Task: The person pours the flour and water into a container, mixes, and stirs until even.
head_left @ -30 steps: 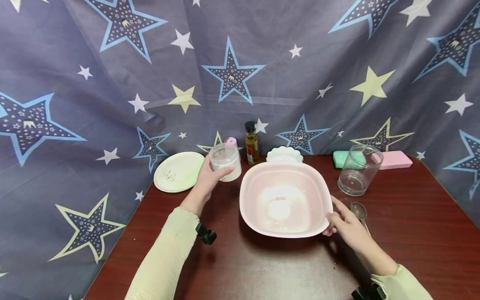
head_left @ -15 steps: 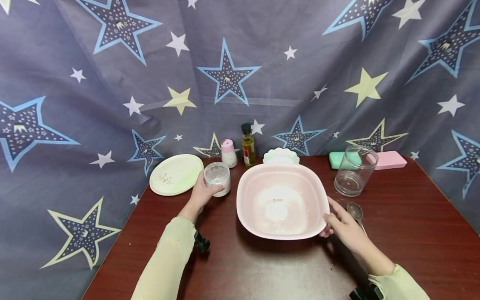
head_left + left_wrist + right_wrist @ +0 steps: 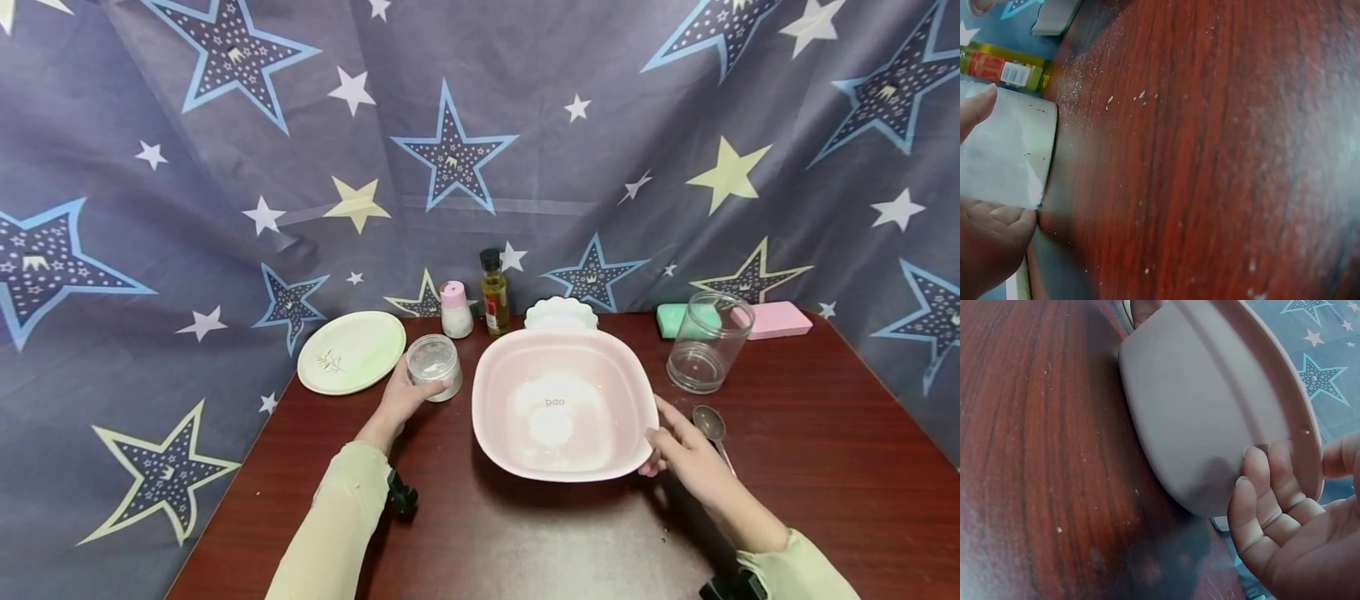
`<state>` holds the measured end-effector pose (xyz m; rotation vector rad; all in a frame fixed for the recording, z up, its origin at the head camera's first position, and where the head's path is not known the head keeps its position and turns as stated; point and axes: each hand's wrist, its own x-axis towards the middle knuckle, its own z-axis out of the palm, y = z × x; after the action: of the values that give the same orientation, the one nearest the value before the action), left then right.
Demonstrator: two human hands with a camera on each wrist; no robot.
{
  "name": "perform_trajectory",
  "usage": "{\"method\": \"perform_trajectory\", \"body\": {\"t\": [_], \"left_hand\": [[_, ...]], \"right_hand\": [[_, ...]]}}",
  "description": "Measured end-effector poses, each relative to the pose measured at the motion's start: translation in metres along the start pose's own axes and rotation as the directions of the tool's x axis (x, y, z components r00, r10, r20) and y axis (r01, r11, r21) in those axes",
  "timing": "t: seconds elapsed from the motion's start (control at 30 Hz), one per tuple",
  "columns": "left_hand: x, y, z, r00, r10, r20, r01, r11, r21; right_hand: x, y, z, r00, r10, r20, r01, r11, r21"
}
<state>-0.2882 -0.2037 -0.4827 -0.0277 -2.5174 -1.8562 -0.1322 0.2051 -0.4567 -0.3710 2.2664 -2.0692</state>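
A pink square basin (image 3: 559, 343) stands in the middle of the dark wooden table, with white powder on its bottom. My right hand (image 3: 678, 446) grips its near right corner, fingers curled under the rim (image 3: 1260, 481). My left hand (image 3: 405, 396) holds a small clear jar of white powder (image 3: 435, 365) upright on the table, just left of the basin. The left wrist view shows the jar's wall (image 3: 1004, 156) between thumb and fingers (image 3: 997, 215).
A pale green plate (image 3: 351, 351) lies at the back left. A pink-capped shaker (image 3: 454, 309), an oil bottle (image 3: 493, 292) and a small white dish (image 3: 560, 314) stand behind the basin. An empty glass jar (image 3: 705, 340), a metal spoon (image 3: 711, 427), and green and pink blocks (image 3: 780, 319) are on the right.
My left hand has brought the small jar down from the air onto the table beside the basin. The right hand has stayed on the basin's corner.
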Motion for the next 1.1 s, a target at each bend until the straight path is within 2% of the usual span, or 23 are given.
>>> {"method": "perform_trajectory", "body": {"t": [0.1,0.2,0.3,0.4,0.53,0.63,0.8,0.87,0.97,1.03,1.1], "left_hand": [[-0.002,0.001,-0.002,1.000,-0.009,0.023,0.009,1.000,0.013],[-0.006,0.006,-0.004,0.998,-0.046,0.046,0.043,0.997,0.063],[-0.013,0.011,-0.008,0.996,-0.075,0.045,0.069,0.991,0.113],[-0.022,0.016,-0.012,0.998,-0.062,0.028,0.056,0.986,0.157],[-0.039,0.027,-0.015,1.000,0.021,-0.018,-0.015,0.958,0.285],[-0.052,0.037,-0.013,0.993,0.109,-0.050,-0.081,0.919,0.385],[-0.074,0.052,-0.004,0.960,0.268,-0.086,-0.199,0.864,0.463],[-0.082,0.057,0.001,0.946,0.311,-0.094,-0.232,0.850,0.474],[-0.092,0.063,0.009,0.936,0.349,-0.052,-0.288,0.840,0.460],[-0.096,0.066,0.016,0.937,0.349,0.023,-0.324,0.841,0.432],[-0.100,0.067,0.023,0.936,0.334,0.112,-0.351,0.854,0.383]], "right_hand": [[0.000,0.001,0.000,1.000,0.003,-0.002,-0.003,1.000,-0.003],[-0.001,0.002,0.000,1.000,0.001,-0.004,-0.001,1.000,-0.001],[-0.002,0.003,0.000,1.000,0.002,-0.007,-0.002,1.000,0.003],[-0.003,0.002,0.000,1.000,0.006,-0.008,-0.006,1.000,0.003],[-0.002,0.001,0.000,1.000,0.016,-0.007,-0.016,1.000,-0.005],[-0.002,0.000,0.000,1.000,0.023,-0.008,-0.023,1.000,-0.011],[-0.002,-0.001,0.001,0.999,0.034,-0.012,-0.035,0.999,-0.015],[-0.002,0.000,0.001,0.999,0.037,-0.011,-0.037,0.999,-0.015],[-0.002,0.000,0.001,0.999,0.034,-0.009,-0.034,0.999,-0.015],[-0.002,0.000,0.001,1.000,0.029,-0.008,-0.029,0.999,-0.014],[-0.002,0.001,0.001,1.000,0.025,-0.008,-0.025,1.000,-0.013]]}}
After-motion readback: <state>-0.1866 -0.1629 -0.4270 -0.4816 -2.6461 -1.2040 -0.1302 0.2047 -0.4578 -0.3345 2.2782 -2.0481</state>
